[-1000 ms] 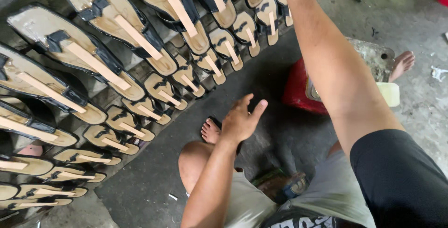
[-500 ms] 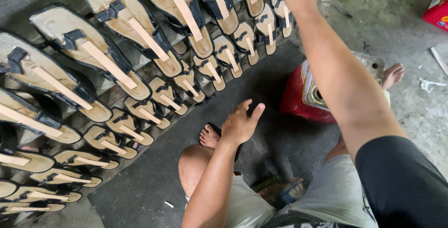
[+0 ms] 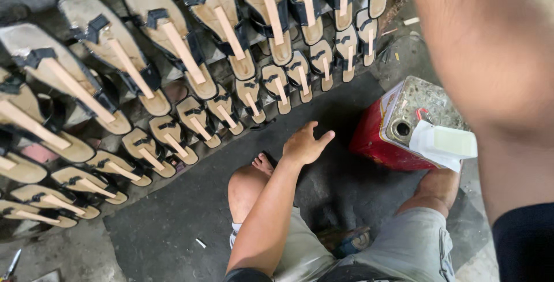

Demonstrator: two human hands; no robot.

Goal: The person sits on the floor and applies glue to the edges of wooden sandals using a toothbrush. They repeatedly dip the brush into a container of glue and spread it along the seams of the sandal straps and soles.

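Here the left hand (image 3: 304,143) hangs open, fingers loosely spread, above the dark floor mat (image 3: 323,189), just short of the nearest sandal soles (image 3: 242,97) leaning in rows. The right hand is out of view; its state cannot be told. A careful reach should lift one tan sole by its black strap, sparing the wooden sticks. A red tin can (image 3: 398,123) stands near.

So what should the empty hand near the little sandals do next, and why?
Probably reach forward a little to the nearest small sandal. The left hand hangs open and empty above the dark mat, fingers spread, just short of that row. The right hand is out of view, its arm raised.
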